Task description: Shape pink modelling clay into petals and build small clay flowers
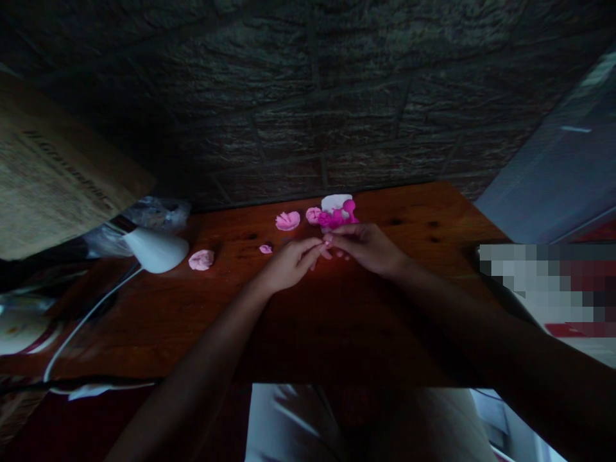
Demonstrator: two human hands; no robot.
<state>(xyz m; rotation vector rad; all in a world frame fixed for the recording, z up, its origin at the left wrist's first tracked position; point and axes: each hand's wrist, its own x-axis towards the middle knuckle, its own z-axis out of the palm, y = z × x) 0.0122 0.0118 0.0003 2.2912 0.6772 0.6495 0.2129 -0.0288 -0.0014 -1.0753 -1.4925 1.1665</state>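
Over the wooden table, my left hand and my right hand meet fingertip to fingertip. Both are closed in a pinch on a small pink piece, mostly covered by the fingers; its material is unclear. Just behind the hands lie bright magenta pieces, partly over a white piece. A round pink flower-like piece sits beside them. To its left is a ruffled pink flower-like piece. Near my left hand lies a tiny pink piece, and farther left a pale pink lump.
The wooden table backs onto a dark stone-patterned wall. At left stand a white cone-shaped object with a white cable, clear plastic and a brown printed bag. A grey panel rises at right.
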